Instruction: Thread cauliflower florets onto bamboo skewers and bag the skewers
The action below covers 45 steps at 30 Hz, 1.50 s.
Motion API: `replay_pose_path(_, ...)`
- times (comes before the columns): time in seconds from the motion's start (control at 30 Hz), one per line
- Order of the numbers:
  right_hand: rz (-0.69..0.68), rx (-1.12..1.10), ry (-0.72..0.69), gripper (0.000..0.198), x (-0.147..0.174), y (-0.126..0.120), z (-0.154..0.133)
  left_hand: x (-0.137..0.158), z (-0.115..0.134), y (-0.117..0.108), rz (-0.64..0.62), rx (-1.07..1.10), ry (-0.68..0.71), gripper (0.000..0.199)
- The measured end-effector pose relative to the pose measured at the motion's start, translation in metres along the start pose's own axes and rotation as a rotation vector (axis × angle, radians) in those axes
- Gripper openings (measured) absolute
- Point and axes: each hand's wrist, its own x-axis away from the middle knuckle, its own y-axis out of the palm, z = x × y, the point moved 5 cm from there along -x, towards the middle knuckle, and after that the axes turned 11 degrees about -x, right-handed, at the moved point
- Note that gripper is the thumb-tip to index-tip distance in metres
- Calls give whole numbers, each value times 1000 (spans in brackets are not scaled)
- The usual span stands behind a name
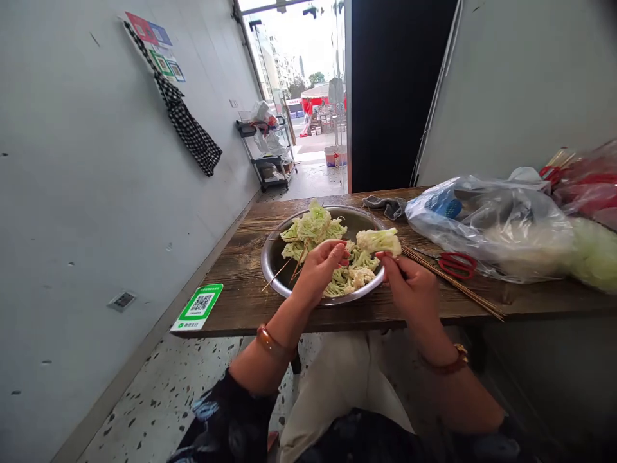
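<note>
A metal bowl (265,260) on the wooden table holds cauliflower. On its left side lies a pile of pale green florets (313,226) with thin wooden skewers (278,274) sticking out toward me. Loose florets (354,278) fill the near right part. My right hand (412,286), at the bowl's right rim, pinches a cauliflower floret (378,240) near its stem end, thumb against index finger. Over the middle of the bowl, my left hand (324,267) has its fingers curled together. Whatever is between those fingertips, if anything, is hidden.
Right of the bowl lie a bundle of skewers (463,290), red-handled scissors (457,265) and a grey cloth (385,206). A clear plastic bag (496,222) spreads along the table's right. A QR card (198,307) sits at the left front corner.
</note>
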Motion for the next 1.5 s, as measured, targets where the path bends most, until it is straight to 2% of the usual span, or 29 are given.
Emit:
replay_pose_path(0.13,-39,-66,13,39,-18,9,6,2,-2,0,-71,-220,15,31)
replay_pose_path(0.23,-55,-74,-32,39,-25,15,15,2,-8,-12,-118,-320,10,28)
replay_pose_path(0.37,-82,-37,-68,39,-20,21,20,-4,-15,-37,-125,-412,4,26)
replay_pose_path(0.47,-110,11,-76,42,-11,26,17,-17,-6,-44,-133,-536,38,21)
replay_pose_path(0.53,-79,17,-48,42,-8,26,17,-29,5,-37,-169,-682,110,19)
replay_pose_path(0.63,-18,-24,33,38,-8,23,21,-47,15,-11,-293,-984,205,18)
replay_pose_path(0.7,9,-66,87,38,-9,20,25,-56,8,5,-398,-1201,186,20)
replay_pose_path(0.8,8,-125,134,38,-11,19,29,-64,-3,17,-401,-1415,159,24)
replay_pose_path(0.87,14,-165,158,38,-10,17,30,-65,-7,19,-362,-1409,186,26)
replay_pose_path(0.97,49,-240,180,34,-9,15,31,-66,-6,22,-356,-1266,270,27)
replay_pose_path(1.13,65,-259,170,28,-9,13,31,-60,-11,41,-601,-1140,400,28)
replay_pose_path(1.23,72,-231,162,28,-9,12,30,-57,-15,50,-647,-1133,487,26)
replay_pose_path(1.4,101,-222,164,27,-9,13,29,-59,-15,46,-628,-1037,523,11)
replay_pose_path(1.5,118,-212,167,28,-8,13,31,-65,-6,32,-540,-844,446,10)
